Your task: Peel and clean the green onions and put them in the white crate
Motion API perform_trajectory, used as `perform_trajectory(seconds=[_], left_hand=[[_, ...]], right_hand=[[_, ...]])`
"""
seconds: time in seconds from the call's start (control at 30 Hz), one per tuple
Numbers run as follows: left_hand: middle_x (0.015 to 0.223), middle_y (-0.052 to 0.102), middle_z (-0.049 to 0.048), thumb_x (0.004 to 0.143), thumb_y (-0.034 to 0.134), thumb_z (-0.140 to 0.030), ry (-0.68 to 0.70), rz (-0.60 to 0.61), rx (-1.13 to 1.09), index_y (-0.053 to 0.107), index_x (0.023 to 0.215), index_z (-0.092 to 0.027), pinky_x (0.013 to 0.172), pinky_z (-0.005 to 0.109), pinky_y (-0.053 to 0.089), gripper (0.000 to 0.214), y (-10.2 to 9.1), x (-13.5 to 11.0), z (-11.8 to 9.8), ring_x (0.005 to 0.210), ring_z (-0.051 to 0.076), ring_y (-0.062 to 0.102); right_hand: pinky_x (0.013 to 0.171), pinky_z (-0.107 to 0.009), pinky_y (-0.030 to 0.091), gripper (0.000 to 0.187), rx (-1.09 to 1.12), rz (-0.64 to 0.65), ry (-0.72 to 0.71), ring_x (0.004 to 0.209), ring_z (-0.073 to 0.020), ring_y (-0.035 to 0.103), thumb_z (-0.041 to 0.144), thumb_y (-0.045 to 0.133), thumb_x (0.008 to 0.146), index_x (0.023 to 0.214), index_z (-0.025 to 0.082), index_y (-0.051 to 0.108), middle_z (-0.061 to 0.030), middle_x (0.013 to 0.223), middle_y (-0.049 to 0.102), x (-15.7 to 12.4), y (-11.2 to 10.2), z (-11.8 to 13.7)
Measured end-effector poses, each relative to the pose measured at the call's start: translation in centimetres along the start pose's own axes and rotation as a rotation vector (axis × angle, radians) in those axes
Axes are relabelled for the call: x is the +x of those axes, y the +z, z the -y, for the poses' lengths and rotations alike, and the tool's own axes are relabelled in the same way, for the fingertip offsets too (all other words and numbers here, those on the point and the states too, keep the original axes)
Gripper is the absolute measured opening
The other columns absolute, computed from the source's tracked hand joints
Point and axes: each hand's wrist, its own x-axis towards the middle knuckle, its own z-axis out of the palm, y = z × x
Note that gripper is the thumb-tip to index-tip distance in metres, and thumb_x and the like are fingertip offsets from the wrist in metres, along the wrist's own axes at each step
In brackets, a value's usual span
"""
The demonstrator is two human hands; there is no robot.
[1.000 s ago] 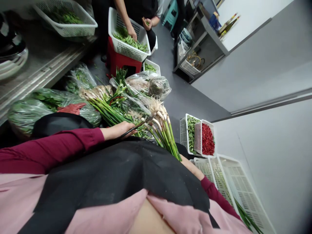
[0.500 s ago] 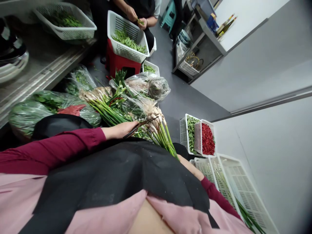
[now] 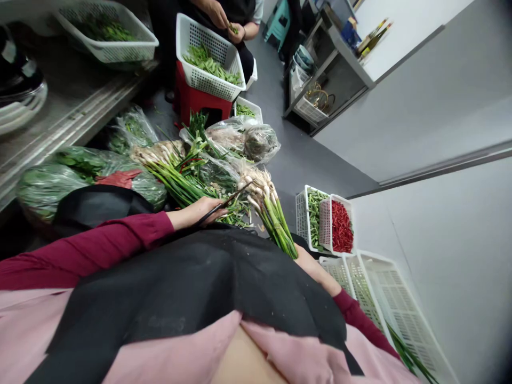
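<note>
In my left hand (image 3: 202,210) is a long, dark, narrow blade (image 3: 234,197), whose exact kind I cannot make out. Its tip reaches the root end of a bunch of spring onions (image 3: 274,216). My right hand (image 3: 306,261) is closed round the green stalk end of that bunch, its fingers partly hidden. The white bulbs and stringy roots point away from me, over loose green trimmings (image 3: 238,213). Left of these lies another pile of spring onions (image 3: 172,176) on the floor.
Plastic-bagged greens (image 3: 52,186) lie at left beside a metal shelf (image 3: 76,106). A person (image 3: 236,32) sits beyond a white basket of green pods (image 3: 210,64) on a red stool (image 3: 192,101). Baskets of red chillies (image 3: 341,226) and green vegetables (image 3: 316,213) stand at right.
The bunch of spring onions has shifted slightly right with my right hand, turning its bulbs more into view. My left hand and the dark blade have drawn slightly left, with the blade's angle changed.
</note>
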Motion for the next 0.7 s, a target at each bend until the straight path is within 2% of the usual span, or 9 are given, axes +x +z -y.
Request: perform_trajectory(seconds=[0.1,0.2,0.3,0.47,0.7], left_hand=[[0.063,0.062,0.0028,0.085,0.038,-0.040,-0.084,0.115,-0.030,0.047,0.073,-0.019,0.052,0.026,0.044,0.027,0.0,-0.1,0.5,0.049,0.015,0.057],[0.083,0.067,0.0104,0.084,0.040,-0.033,-0.004,0.137,0.198,0.050,0.084,-0.017,0.065,0.029,0.047,0.018,-0.8,0.0,-0.2,0.071,0.022,0.064],[0.099,0.066,0.0169,0.086,0.036,-0.032,0.034,0.138,0.449,0.051,0.097,-0.015,0.072,0.033,0.047,0.025,-2.2,0.1,-2.1,0.086,0.026,0.064],[0.098,0.067,0.0192,0.090,0.030,-0.030,-0.019,0.314,0.604,0.053,0.100,-0.013,0.072,0.035,0.047,0.031,-4.0,0.2,-4.3,0.085,0.028,0.065],[0.101,0.067,0.0184,0.090,0.031,-0.029,0.017,0.333,0.593,0.055,0.104,-0.013,0.073,0.033,0.047,0.032,-4.1,0.5,-3.8,0.087,0.027,0.065]], right_hand=[[0.083,-0.034,0.049,0.050,-0.031,-0.020,-0.028,0.091,-0.0229,0.062,0.019,0.069,0.061,0.109,0.012,0.057,-0.0072,0.100,0.068,0.3,-1.1,-1.0],[0.087,-0.034,0.047,0.046,-0.065,-0.015,-0.061,0.094,-0.0225,0.061,0.018,0.066,0.063,0.108,0.012,0.055,-0.0069,0.102,0.066,0.5,-1.9,-1.4],[0.089,-0.035,0.046,0.045,-0.062,0.012,-0.075,0.096,-0.0231,0.060,0.020,0.066,0.064,0.107,0.012,0.055,-0.0071,0.103,0.066,0.6,-2.1,-1.3],[0.088,-0.036,0.047,0.046,-0.060,0.035,-0.085,0.095,-0.0234,0.061,0.018,0.065,0.064,0.109,0.011,0.056,-0.0078,0.103,0.067,0.5,-1.6,-0.9],[0.091,-0.037,0.047,0.058,-0.086,0.065,-0.079,0.098,-0.0241,0.061,0.024,0.072,0.061,0.116,0.012,0.057,-0.0093,0.107,0.067,0.4,-0.5,0.2]])
